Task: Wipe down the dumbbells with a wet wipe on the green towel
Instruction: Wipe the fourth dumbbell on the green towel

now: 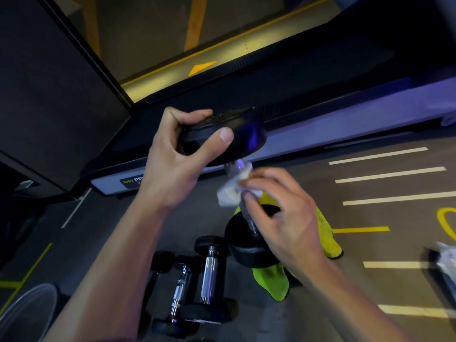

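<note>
Your right hand point(283, 215) blurs at the fingertips, and it covers the middle of the dumbbell point(244, 193) handle, so only the chrome just under the top head and the short length above the bottom head can be seen. Those fingers are curled round the handle with the white wet wipe point(230, 193) pinched against it; the wipe's loose corner sticks out toward your left. Your left hand point(177, 156) grasps the rim of the upper black head, thumb on the near side and fingers hooked over the far side. The dumbbell stands tilted, its lower head resting on the green towel point(325, 233), which is largely hidden beneath the head and your right wrist.

Just beside the towel's left edge lie the smaller dumbbells point(195, 287) on the floor, chrome handles pointing away from you; the leftmost one is dark and hard to make out. A pale rounded container point(29, 314) is cut off at the lower left corner, and a blurred whitish packet point(446, 255) is clipped by the right edge.

The floor point(370, 287) is grey rubber with white and yellow painted lines. Behind the towel runs a treadmill point(345, 119) deck, lit purple.
</note>
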A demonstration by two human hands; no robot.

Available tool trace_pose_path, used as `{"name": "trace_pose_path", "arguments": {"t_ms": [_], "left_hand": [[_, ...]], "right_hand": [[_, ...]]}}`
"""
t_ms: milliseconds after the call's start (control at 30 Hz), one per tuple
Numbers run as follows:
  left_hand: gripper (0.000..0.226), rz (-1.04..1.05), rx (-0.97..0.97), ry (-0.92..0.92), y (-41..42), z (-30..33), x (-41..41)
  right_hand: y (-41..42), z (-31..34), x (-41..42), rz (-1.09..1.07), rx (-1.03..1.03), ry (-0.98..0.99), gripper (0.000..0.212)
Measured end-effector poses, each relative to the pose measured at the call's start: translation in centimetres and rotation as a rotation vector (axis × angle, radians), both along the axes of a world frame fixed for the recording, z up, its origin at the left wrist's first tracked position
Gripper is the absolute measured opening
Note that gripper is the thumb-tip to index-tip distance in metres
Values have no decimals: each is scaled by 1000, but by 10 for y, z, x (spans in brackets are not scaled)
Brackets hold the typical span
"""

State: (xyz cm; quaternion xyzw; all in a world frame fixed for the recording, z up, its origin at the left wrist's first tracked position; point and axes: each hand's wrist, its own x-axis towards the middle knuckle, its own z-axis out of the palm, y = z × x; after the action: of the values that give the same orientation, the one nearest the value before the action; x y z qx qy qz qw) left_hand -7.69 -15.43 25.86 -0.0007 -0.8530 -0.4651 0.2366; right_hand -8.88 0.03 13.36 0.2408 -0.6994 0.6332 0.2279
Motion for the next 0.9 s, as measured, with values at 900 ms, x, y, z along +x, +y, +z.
{"name": "trace_pose_path", "arguments": {"t_ms": [900], "left_hand": [[42,-71,-54,5,3,5,-2]], "right_hand": [[40,-21,-1,239,294,-257,8]]}}
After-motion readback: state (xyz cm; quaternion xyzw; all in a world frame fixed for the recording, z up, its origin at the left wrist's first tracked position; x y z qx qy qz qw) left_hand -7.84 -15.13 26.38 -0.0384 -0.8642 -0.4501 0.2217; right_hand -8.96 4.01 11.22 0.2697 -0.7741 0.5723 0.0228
